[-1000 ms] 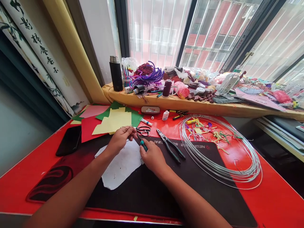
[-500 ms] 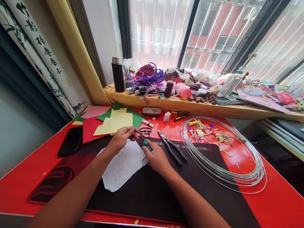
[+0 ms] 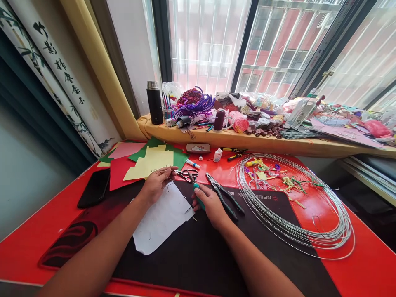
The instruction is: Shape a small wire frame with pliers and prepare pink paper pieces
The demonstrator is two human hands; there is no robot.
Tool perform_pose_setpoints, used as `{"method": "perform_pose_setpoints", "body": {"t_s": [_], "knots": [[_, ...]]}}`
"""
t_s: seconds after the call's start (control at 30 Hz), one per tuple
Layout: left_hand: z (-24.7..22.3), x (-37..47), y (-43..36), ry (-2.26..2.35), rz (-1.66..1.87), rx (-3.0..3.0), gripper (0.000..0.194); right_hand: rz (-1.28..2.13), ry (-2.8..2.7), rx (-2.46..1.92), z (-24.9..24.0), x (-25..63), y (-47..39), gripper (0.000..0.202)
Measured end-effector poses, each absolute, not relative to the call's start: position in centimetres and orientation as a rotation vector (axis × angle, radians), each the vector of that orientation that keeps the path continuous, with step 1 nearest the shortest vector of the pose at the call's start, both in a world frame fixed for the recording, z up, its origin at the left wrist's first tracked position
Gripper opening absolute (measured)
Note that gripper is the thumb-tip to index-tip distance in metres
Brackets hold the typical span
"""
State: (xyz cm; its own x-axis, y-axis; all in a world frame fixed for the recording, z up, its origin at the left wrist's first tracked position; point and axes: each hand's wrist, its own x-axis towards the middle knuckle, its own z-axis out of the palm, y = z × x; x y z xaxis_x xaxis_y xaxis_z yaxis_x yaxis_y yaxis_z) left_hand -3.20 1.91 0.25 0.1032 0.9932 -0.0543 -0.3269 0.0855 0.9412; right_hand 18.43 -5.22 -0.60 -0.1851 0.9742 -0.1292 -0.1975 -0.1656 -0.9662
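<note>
My left hand [image 3: 157, 183] is closed, its fingertips pinching a thin dark bent wire [image 3: 168, 167] with small loops. In my right hand [image 3: 212, 204] are small needle-nose pliers [image 3: 198, 193] with teal handles, the tips pointing up and away from me. The plier tips are apart from the wire. Beneath both hands lies a white sheet of paper [image 3: 157, 227] with small dark marks, on a black desk mat [image 3: 198, 255]. Scissors [image 3: 189, 175] rest just beyond the plier tips. Larger dark-handled pliers [image 3: 227, 197] lie to the right of my right hand.
A big coil of silvery wire [image 3: 338, 222] covers the right side of the red table [image 3: 371, 239], with colourful scraps inside it. Coloured paper sheets [image 3: 151, 163] and a black phone [image 3: 93, 188] lie left. Behind stands a crowded windowsill with a black thermos [image 3: 154, 105].
My right hand has moved right with the needle-nose pliers, away from my left hand. The pliers have come apart from the wire, which my left hand still pinches. The view has shifted slightly.
</note>
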Motion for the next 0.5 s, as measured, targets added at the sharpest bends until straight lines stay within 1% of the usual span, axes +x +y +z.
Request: {"method": "perform_pose_setpoints", "body": {"t_s": [0.2, 0.5], "knots": [[0.28, -2.96, 1.74, 0.93, 1.241, 0.913, 0.047, 1.446, -1.229, -1.103, -0.25, 18.25, -5.56, 0.062], [0.58, -2.75, 1.51, 0.909, 1.255, 0.915, 0.045, 1.587, -1.094, -1.06, 0.29, 18.5, -5.7, 0.059]]}}
